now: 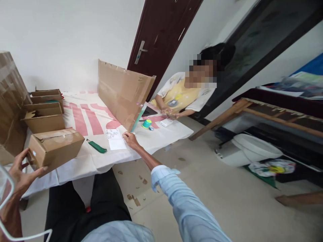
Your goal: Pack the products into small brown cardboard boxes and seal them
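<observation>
Thin white curved cord [12, 188] crosses before the left hand [21, 173], the nearer one, whose thumb and fingers are clamped across one end of a brown oblong cardboard box [60, 144]. From that grip the box lies just rightward, its long axis running roughly toward the right hand [130, 140], beside a white paper sheet [118, 144]; whether those bunched fingers pinch anything cannot be told.

Single view, worn on the wearer's head, facing forward and down. The trousers [111, 195], lower left, sit just below the lens. The box [57, 148], left, and the table [176, 131], left to centre, are near. The co-worker [180, 95], right of centre, and slanting door [161, 37], top centre, stand farther off.
</observation>
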`<state>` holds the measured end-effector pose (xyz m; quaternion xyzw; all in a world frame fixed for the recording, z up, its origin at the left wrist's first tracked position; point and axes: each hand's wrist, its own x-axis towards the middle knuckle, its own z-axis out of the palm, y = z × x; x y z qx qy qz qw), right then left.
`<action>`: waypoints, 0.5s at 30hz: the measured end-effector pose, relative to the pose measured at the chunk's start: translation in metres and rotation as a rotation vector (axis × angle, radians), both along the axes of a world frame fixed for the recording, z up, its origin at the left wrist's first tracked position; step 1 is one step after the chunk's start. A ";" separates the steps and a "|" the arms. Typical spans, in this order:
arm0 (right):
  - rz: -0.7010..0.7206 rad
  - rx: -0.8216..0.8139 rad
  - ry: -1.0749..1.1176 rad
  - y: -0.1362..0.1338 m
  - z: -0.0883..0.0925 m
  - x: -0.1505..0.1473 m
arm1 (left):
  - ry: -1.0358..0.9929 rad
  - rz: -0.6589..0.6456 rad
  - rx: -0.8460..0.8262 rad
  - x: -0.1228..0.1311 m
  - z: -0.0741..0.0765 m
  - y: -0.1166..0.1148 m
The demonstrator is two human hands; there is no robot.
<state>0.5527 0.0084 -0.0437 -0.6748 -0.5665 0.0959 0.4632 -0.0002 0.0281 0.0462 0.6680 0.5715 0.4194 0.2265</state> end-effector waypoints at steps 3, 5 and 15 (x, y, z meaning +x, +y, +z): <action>-0.008 -0.027 -0.060 0.015 -0.024 -0.003 | -0.027 -0.001 0.017 -0.007 -0.008 0.006; -0.002 -0.041 -0.107 0.026 -0.031 -0.005 | -0.047 -0.017 0.016 -0.012 -0.015 0.010; 0.074 -0.134 -0.293 0.039 -0.040 -0.005 | -0.006 -0.004 0.042 -0.017 -0.026 0.007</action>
